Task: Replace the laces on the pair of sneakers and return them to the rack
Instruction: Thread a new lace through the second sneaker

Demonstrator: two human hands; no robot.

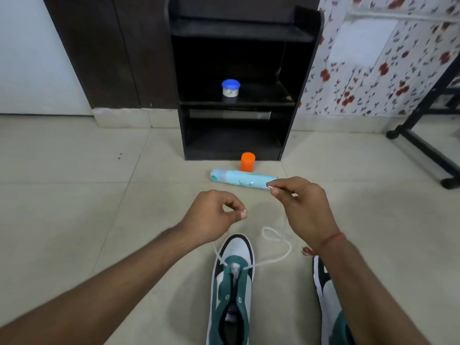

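Observation:
A green, white and black sneaker (232, 285) stands on the floor, toe pointing away from me. A white lace (276, 257) runs through its lowest eyelets and loops on the tiles to the right. My left hand (211, 215) pinches one end of the lace above the toe. My right hand (298, 205) pinches the other end by its tip, raised near the can. The second sneaker (326, 292) lies at the lower right, partly hidden by my right forearm. The black shoe rack (239, 78) stands against the wall ahead.
A light blue spray can (239, 179) lies on the floor before the rack, an orange cap (247, 161) standing behind it. A small jar with a blue lid (230, 88) sits on the rack's middle shelf. A black metal stand's foot (428, 150) crosses the floor at right.

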